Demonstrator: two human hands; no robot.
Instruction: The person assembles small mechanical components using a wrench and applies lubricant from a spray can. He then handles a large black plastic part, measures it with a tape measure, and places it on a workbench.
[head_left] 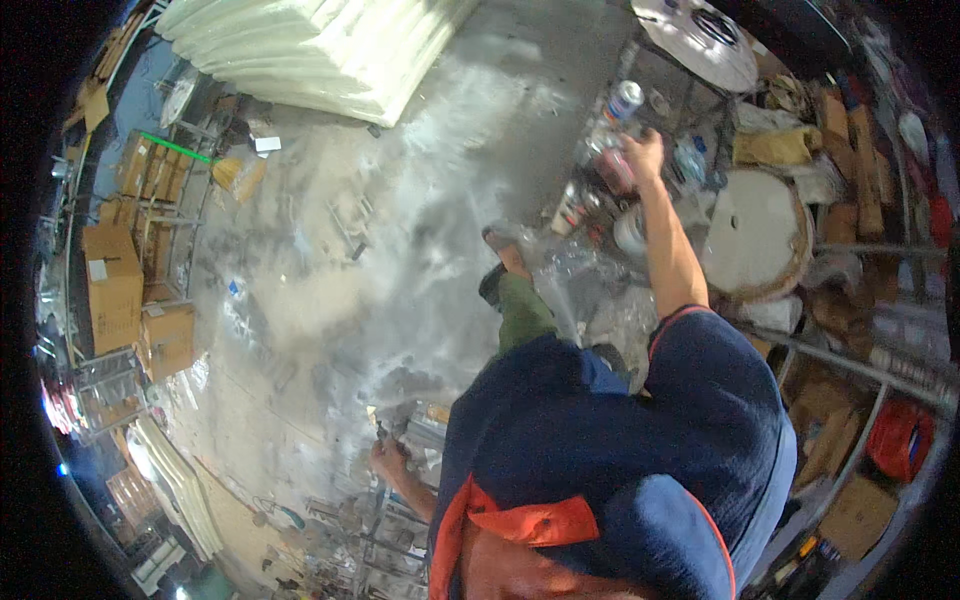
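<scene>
One reddish container (616, 173), short and rounded with a glossy, partly see-through look, is among the clutter at the upper right, just beneath the person's right hand (643, 155). Its finer detail is blurred; its longer side slants from upper left to lower right, and which end is its top cannot be told. Beside it, toward the top of the view, a blue-and-white can (626, 99) has its long axis tilted up and to the right, with its pale round end toward the upper right. The right arm reaches far forward, nearly straight from the dark blue sleeve (715, 365), wrist bent to the left and the fingers pointing left over the container; whether they grip it or merely hover cannot be told. Low and left of the torso, the left hand (390, 460) has its fingers curled around a small dark object (381, 430), which juts from the fingertips toward the top of the view, its long axis roughly upright there. That forearm slants up and left from beside the body, above the grey floor (300, 330), near some metal pieces (395, 545).
</scene>
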